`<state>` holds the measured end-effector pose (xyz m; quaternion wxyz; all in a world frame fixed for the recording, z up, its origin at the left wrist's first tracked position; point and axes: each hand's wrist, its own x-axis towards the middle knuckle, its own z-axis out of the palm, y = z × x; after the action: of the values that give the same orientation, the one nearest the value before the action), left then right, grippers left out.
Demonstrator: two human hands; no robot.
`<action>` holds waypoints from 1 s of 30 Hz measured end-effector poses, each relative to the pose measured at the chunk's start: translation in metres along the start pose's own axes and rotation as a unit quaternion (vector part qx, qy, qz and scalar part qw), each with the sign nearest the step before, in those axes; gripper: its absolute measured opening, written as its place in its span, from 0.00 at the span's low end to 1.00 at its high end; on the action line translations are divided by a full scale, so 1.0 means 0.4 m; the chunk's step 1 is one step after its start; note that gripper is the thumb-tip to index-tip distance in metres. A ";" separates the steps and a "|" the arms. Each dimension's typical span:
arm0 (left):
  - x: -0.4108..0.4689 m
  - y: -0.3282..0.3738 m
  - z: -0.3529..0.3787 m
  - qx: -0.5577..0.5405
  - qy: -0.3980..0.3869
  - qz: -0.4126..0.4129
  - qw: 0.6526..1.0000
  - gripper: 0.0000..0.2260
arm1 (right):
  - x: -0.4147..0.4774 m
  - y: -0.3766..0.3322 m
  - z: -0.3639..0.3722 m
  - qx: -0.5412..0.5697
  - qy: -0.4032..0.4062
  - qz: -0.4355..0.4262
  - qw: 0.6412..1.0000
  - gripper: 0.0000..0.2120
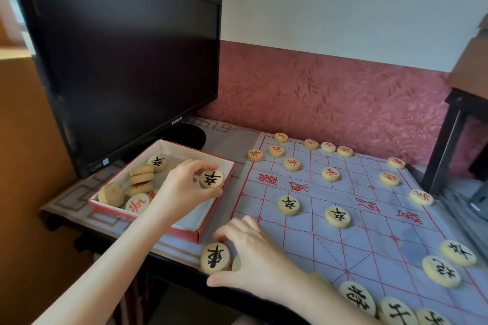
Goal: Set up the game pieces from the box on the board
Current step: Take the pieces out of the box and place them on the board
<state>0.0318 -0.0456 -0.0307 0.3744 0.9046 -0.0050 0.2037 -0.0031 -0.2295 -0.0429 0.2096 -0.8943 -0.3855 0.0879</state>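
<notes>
Wooden discs with painted characters are what I am handling: my left hand pinches a black-marked soldier piece between thumb and fingertips, holding it over the near right corner of the red-edged box, presumably lifted clear so it can cross to the board. My right hand rests at the board's near left corner, fingers curled around a black chariot piece, seemingly nudging it onto its corner point; a second disc peeks from under the palm, though I cannot tell which piece it is. Inside the box several discs remain, some stacked on edge, one red-marked piece lying face up. On the cloth board, red pieces line the far rows and black ones the near side, with two black soldiers already on their row, so the setup looks well over halfway done. Behind the box stands a dark monitor, leaving the box wedged between screen and board, within my left hand's easy reach.
</notes>
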 end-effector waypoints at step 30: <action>0.064 -0.004 0.013 0.136 -0.050 0.082 0.986 0.17 | 0.063 0.146 -0.129 0.221 0.124 0.071 0.965 0.10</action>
<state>0.0574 -0.0443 -0.0258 0.2293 0.9527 -0.0702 0.1868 0.0688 -0.2629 -0.0224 0.4417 -0.8547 -0.2625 0.0741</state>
